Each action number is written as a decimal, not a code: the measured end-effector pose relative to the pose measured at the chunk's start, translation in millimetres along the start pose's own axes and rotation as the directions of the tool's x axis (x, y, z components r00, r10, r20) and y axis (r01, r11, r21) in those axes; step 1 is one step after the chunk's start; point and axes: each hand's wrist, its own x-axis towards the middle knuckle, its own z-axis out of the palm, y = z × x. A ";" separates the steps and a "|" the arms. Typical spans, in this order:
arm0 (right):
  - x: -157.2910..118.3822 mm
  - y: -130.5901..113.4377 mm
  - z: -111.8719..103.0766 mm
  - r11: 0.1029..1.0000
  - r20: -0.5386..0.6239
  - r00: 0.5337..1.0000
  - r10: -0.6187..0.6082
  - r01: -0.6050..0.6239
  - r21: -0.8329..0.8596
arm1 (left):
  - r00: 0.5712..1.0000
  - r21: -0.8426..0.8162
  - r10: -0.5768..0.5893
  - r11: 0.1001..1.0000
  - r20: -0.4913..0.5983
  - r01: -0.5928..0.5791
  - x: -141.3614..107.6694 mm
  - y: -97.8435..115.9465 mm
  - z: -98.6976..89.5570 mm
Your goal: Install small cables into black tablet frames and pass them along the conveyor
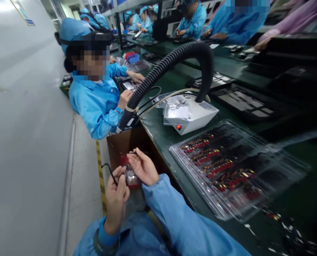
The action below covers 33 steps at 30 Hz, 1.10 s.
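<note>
My left hand (117, 195) is closed around a thin black bent piece (109, 170), perhaps a cable, which sticks up past the fingers. Close by, my right hand (144, 169) pinches a small dark piece (133, 153) between thumb and fingers; its kind is too small to make out. Both hands are over an open cardboard box (154, 149) beside the bench. Down in the box, partly hidden by my hands, lie a shiny clear plastic bag (131, 175) and something red.
A clear tray (214, 204) of small red, black and gold parts lies on the green bench (158, 122). Behind it stands a white fume unit (198, 121) with a black corrugated hose (171, 58). A co-worker in blue (94, 103) sits ahead. Cables (286, 227) lie at right.
</note>
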 end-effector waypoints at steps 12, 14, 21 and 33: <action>-168.2 -50.3 -58.1 0.859 -0.170 0.875 -0.454 0.480 0.179 | 0.415 -0.083 0.332 0.854 0.847 -0.514 -48.7 -11.4 107.1; -180.6 -50.0 -64.6 0.824 -0.205 0.845 -0.494 0.530 0.200 | 0.391 -0.075 0.285 0.878 0.875 -0.473 -62.3 -15.1 115.1; -212.5 -51.6 -80.8 0.762 -0.253 0.806 -0.536 0.590 0.268 | 0.376 -0.024 0.174 0.928 0.910 -0.372 -93.9 -26.9 126.4; -254.8 -68.7 -76.6 0.659 -0.472 0.769 -0.432 0.626 0.417 | 0.369 -0.020 0.173 0.923 0.913 -0.385 -128.9 -36.2 153.1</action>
